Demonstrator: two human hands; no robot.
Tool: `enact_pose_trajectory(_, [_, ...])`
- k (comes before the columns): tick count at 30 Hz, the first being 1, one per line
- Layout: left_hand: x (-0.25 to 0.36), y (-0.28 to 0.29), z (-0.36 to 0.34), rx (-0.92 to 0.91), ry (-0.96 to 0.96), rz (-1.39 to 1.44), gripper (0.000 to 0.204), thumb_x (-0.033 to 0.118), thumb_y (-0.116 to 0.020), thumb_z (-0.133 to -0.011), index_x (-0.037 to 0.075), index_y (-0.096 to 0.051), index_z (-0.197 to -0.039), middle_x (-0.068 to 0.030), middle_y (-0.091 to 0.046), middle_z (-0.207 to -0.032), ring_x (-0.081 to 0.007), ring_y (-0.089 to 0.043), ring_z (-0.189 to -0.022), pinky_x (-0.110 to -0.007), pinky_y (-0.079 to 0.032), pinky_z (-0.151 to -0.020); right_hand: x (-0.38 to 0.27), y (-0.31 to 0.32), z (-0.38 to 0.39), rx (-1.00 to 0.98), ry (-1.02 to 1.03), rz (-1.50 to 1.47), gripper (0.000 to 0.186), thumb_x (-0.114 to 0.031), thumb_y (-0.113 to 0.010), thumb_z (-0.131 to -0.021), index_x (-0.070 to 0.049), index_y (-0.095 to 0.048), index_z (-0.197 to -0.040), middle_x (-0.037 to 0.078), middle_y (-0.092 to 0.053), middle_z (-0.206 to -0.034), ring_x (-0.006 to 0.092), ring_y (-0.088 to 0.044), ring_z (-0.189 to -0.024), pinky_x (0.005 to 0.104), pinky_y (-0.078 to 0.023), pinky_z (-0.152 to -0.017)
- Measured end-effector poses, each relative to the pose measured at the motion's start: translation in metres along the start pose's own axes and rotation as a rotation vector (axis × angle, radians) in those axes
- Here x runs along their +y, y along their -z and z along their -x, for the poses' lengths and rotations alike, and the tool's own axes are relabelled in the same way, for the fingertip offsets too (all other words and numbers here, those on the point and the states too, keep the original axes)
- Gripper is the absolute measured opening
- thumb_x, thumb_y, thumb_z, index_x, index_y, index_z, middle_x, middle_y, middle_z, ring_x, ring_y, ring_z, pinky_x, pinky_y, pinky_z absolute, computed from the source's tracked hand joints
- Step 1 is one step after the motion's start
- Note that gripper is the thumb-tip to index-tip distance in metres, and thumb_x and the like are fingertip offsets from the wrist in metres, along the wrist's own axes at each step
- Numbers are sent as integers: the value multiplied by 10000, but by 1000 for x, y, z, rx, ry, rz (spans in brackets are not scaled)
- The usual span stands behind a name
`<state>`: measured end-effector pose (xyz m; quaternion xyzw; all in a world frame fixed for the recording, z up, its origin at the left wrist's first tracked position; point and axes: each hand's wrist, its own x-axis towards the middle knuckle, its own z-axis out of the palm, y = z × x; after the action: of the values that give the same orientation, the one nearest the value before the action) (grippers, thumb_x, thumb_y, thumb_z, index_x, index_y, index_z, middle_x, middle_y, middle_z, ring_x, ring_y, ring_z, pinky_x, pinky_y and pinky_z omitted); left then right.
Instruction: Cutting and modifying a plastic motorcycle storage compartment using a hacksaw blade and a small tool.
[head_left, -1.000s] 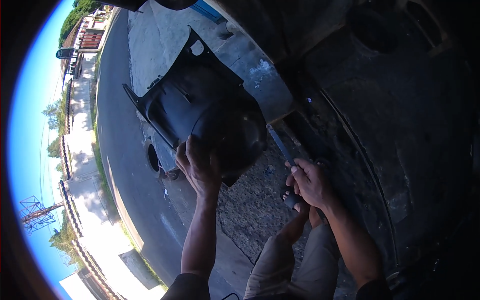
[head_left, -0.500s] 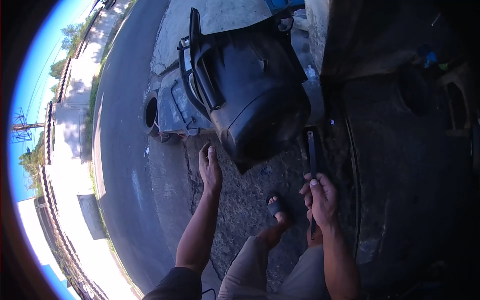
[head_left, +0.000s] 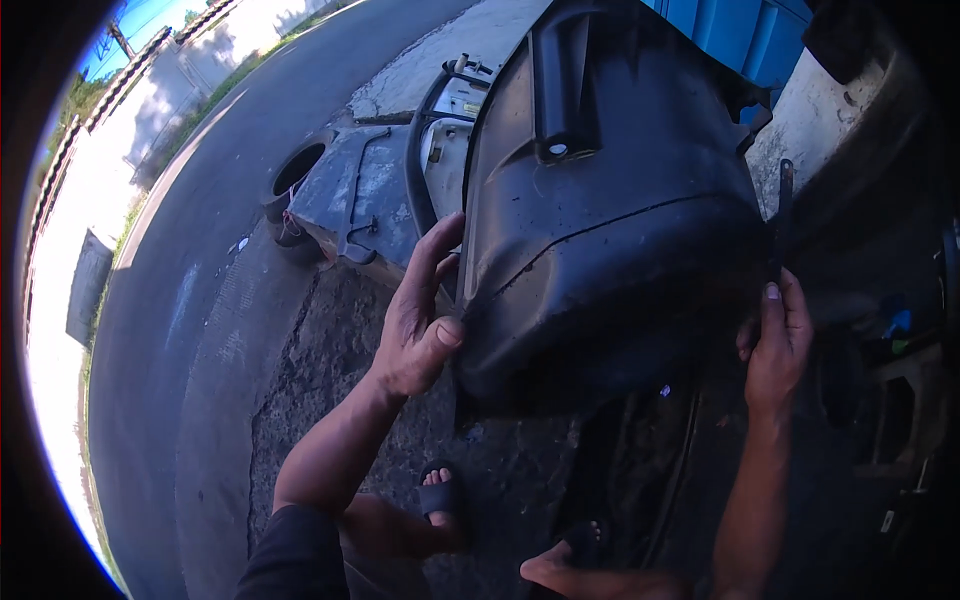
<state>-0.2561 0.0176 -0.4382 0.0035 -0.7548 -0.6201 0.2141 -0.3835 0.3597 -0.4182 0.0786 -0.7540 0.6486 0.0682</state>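
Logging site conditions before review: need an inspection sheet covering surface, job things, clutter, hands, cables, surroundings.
Surface: rough, dark ground.
Job's things: large black moulded part; flat dark strip.
Clutter: tyre, scuffed grey block and thick black tube, left of the part.
Hands: left hand open at the part's left edge, contact unclear; right hand holds the strip.
Cables: nothing clearly seen.
Surroundings: road, sunlit pale wall, blue ribbed object.
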Motion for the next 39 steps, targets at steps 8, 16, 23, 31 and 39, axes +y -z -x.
enact_pose_trajectory(8, [-13,-1,-5,-5,-88,-146,1326,917,-611,-708,-60,-333,-1559,-321,-429,-1510,-429,-407,-1436,-547,-287,-1193,25,-7,7,-36,138,-208,283,-173,-496,-1090,-16,-631,-1282,-27,-566,-751,31,-492,-538,197,-371,-455])
enact_pose_trajectory(16, [-6,17,-9,-63,18,71,960,685,-557,-950,-65,-397,-1528,-269,-468,-1513,-373,-457,-1412,-485,-354,-1165,32,0,27,-35,68,-280,324,-178,-499,-1088,-7,-615,-1337,84,-716,-1083,52,-548,-618,199,-403,-492])
enact_pose_trajectory(23, [-36,25,-3,382,55,91,314,281,-604,-1061,-16,-659,-975,-44,-643,-763,-106,-522,-643,-285,-445,-642,48,16,72,177,111,-252,330,-209,-534,-1076,-20,-651,-1320,75,-661,-1024,74,-571,-668,213,-442,-519])
enact_pose_trajectory(31, [-45,33,4,398,53,-49,345,315,-662,-1022,-24,-697,-962,-52,-653,-772,-114,-555,-661,-274,-457,-662,40,20,113,-76,136,-277,301,-187,-517,-1079,-8,-637,-1290,53,-681,-818,71,-572,-600,222,-453,-500])
enact_pose_trajectory(39, [-22,24,8,433,-14,-190,387,342,-645,-1025,-34,-730,-990,-48,-661,-779,-115,-565,-675,-284,-462,-660,60,37,121,-186,47,-275,291,-149,-516,-1074,32,-639,-1265,76,-699,-790,62,-577,-551,201,-445,-488])
